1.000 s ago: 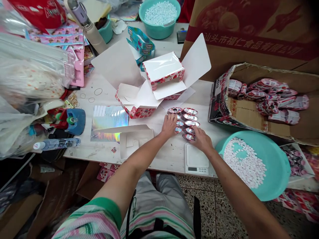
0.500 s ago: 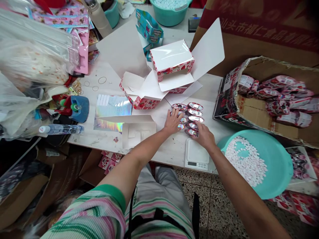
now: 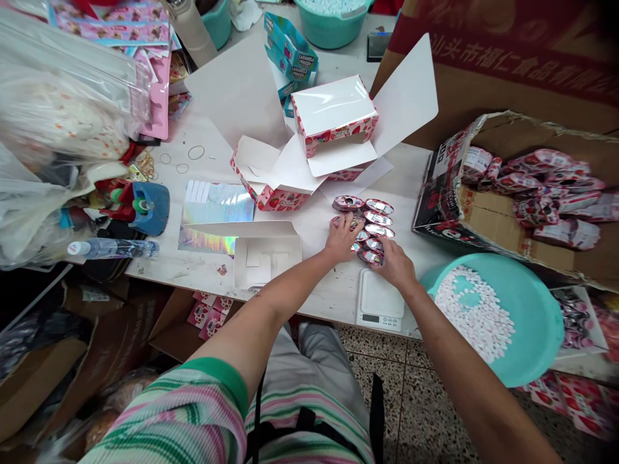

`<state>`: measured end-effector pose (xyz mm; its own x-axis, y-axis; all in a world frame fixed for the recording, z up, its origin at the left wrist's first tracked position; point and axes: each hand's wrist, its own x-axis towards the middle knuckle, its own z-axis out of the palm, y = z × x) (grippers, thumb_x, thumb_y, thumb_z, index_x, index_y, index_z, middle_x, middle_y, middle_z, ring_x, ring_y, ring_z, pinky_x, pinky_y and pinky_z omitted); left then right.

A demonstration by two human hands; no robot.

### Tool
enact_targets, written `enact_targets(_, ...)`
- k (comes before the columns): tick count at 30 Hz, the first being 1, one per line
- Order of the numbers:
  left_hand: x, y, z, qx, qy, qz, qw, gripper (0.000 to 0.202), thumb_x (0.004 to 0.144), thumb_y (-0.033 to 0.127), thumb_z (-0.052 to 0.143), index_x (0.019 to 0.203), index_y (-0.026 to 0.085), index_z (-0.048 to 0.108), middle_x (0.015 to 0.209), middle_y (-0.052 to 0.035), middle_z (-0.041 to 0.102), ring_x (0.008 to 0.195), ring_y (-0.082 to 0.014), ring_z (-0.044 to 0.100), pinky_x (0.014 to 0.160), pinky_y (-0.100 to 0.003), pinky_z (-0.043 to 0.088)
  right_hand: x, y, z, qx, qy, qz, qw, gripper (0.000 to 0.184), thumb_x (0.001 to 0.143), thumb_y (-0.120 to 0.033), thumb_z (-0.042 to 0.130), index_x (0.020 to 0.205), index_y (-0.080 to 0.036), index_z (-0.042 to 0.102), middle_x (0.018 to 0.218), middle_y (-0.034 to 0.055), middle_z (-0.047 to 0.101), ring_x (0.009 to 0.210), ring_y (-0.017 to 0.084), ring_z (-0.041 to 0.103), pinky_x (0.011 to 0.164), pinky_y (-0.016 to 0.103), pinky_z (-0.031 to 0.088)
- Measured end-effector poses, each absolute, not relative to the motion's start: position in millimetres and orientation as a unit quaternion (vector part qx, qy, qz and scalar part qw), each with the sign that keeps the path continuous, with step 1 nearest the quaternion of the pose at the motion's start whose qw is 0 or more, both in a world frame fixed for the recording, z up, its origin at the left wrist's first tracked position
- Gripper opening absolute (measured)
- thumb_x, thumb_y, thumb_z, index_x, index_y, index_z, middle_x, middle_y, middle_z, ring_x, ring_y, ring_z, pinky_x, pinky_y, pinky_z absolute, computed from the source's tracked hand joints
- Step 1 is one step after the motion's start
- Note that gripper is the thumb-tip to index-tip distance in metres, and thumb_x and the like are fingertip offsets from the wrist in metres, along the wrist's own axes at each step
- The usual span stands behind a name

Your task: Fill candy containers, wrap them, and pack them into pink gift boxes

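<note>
**Foil candies [image 3: 370, 222] under both hands**

On the white counter [image 3: 314, 290], the left hand [image 3: 342, 237] lies spread over the left row, and the right hand [image 3: 396, 265] touches the lowest candy of the right row. A digital scale [image 3: 380, 299] sits just below them at the front edge. Off the right edge, a teal basin [image 3: 541, 322] holds white pellets [image 3: 476, 316], beside an open carton [image 3: 435, 200] of wrapped packets [image 3: 536, 183]. Strawberry-print boxes [image 3: 333, 135] stand open behind the candies.
</note>
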<state>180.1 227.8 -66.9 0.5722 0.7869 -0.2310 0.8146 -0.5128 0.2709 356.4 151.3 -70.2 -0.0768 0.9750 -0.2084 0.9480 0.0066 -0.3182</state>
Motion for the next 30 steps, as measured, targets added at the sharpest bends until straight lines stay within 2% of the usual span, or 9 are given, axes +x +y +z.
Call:
enact_targets(3,185.4,229.1,-67.3,0.849,0.489,-0.05,0.195,0.098,0.062,0.038,0.07,0.142,0.021,0.015,0.147,-0.0177,0.016,0.131,-0.0401,0.016,0.09,-0.049,0.04,356.3,150.9,-70.6,-0.681,-0.706,0.191,0.036,0.069,0.071,-0.038,0.061,0.132,-0.02,0.033,0.124,0.0125,0.051,0.109,0.03,0.051,0.085,0.041,0.046)
enact_targets(6,182.7,229.2,-66.3,0.846,0.49,-0.036,0.206,0.098,0.062,0.032,0.071,0.142,0.022,0.015,0.143,-0.0174,0.022,0.127,-0.0371,0.023,0.086,-0.042,0.045,355.3,149.4,-72.1,-0.683,-0.703,0.191,0.044,0.068,0.072,-0.039,0.061,0.131,-0.021,0.033,0.125,0.012,0.05,0.109,0.029,0.05,0.085,0.041,0.046)
enact_targets(9,172.8,228.1,-66.1,0.841,0.496,-0.025,0.215,0.079,0.071,0.02,0.06,0.139,0.026,0.02,0.134,-0.0141,0.032,0.118,-0.0294,0.035,0.079,-0.034,0.048,353.7,147.7,-73.4,-0.688,-0.698,0.192,0.046,0.066,0.072,-0.04,0.061,0.129,-0.021,0.034,0.124,0.0123,0.05,0.109,0.029,0.05,0.085,0.041,0.046)
enact_targets(12,163.2,225.1,-67.1,0.834,0.506,-0.028,0.217,0.063,0.077,0.014,0.048,0.135,0.029,0.027,0.128,-0.0113,0.036,0.114,-0.0257,0.037,0.072,-0.03,0.049,352.9,146.3,-73.8,-0.691,-0.695,0.192,0.048,0.066,0.072,-0.039,0.062,0.129,-0.02,0.034,0.122,0.0127,0.05,0.109,0.029,0.049,0.083,0.041,0.046)
enact_targets(14,159.5,221.4,-67.8,0.835,0.507,-0.026,0.21,0.063,0.078,0.015,0.049,0.135,0.03,0.026,0.128,-0.0105,0.036,0.113,-0.0254,0.037,0.071,-0.03,0.05,352.9,145.2,-73.8,-0.691,-0.694,0.195,0.047,0.066,0.072,-0.039,0.061,0.129,-0.02,0.034,0.122,0.0132,0.051,0.109,0.029,0.049,0.083,0.04,0.045)
enact_targets(17,156.2,213.0,-68.3,0.841,0.506,-0.02,0.192,0.073,0.076,0.021,0.057,0.139,0.031,0.021,0.13,-0.0093,0.035,0.113,-0.0261,0.037,0.07,-0.03,0.051,353.1,143.0,-74.2,-0.698,-0.687,0.199,0.037,0.067,0.072,-0.038,0.061,0.128,-0.018,0.034,0.122,0.0145,0.051,0.108,0.029,0.05,0.082,0.037,0.045)
enact_targets(20,152.8,204.4,-68.6,0.846,0.503,-0.03,0.176,0.076,0.078,0.028,0.059,0.14,0.034,0.017,0.132,-0.0083,0.034,0.11,-0.0262,0.04,0.068,-0.03,0.051,352.5,140.7,-75.1,-0.708,-0.678,0.195,0.032,0.068,0.068,-0.039,0.063,0.127,-0.019,0.035,0.119,0.0128,0.052,0.104,0.029,0.052,0.08,0.037,0.045)
enact_targets(23,150.8,201.2,-69.0,0.849,0.5,-0.04,0.164,0.066,0.082,0.034,0.055,0.139,0.035,0.023,0.13,-0.009,0.037,0.106,-0.0262,0.043,0.065,-0.03,0.051,350.9,139.4,-75.2,-0.705,-0.682,0.193,0.036,0.067,0.068,-0.039,0.063,0.126,-0.019,0.036,0.118,0.0125,0.053,0.104,0.029,0.052,0.08,0.038,0.045)
enact_targets(30,152.4,202.7,-57.0,0.845,0.497,-0.025,0.196,0.059,0.079,0.036,0.059,0.132,0.031,0.033,0.124,-0.0094,0.041,0.106,-0.0254,0.044,0.067,-0.03,0.052,347.0,136.3,-77.1,-0.742,-0.639,0.196,0.048,0.069,0.066,-0.044,0.064,0.124,-0.02,0.037,0.115,0.0134,0.057,0.098,0.029,0.057,0.073,0.037,0.046)
